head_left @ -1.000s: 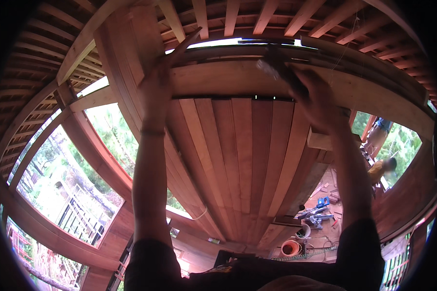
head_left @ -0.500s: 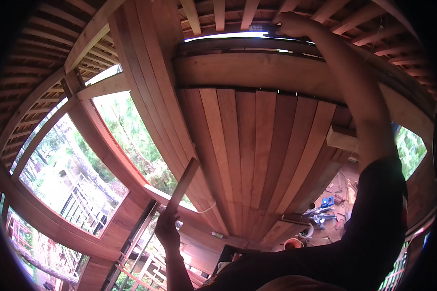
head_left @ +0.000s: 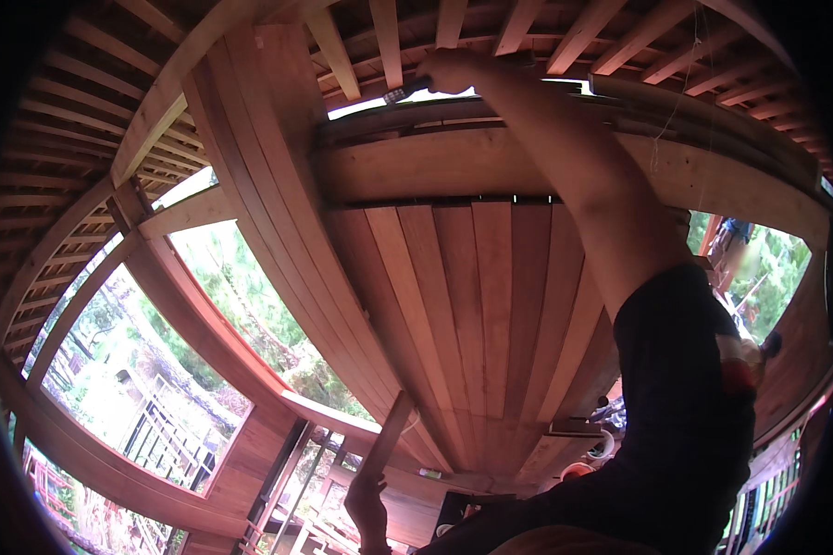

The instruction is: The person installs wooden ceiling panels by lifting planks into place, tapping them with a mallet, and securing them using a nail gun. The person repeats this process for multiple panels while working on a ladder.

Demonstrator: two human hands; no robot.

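A short, narrow wooden strip rises from my left hand, which is closed round its lower end at the bottom of the view. Its upper end stands in front of the plank wall, and I cannot tell whether the two touch. My right hand reaches up to the gap above the wooden beam. It is closed on a small dark tool with a pale, patterned end that points left; its exact kind is unclear. Below the beam runs a panel of upright wooden planks.
Roof rafters hang close above my right hand. To the left stands a broad wooden post beside framed window openings. A string dangles at the upper right. A reddish round container is low down, beside my body.
My right hand has moved left along the gap above the beam with the dark tool. The left hand and its wooden strip sit lower and further right; the whole view has shifted too.
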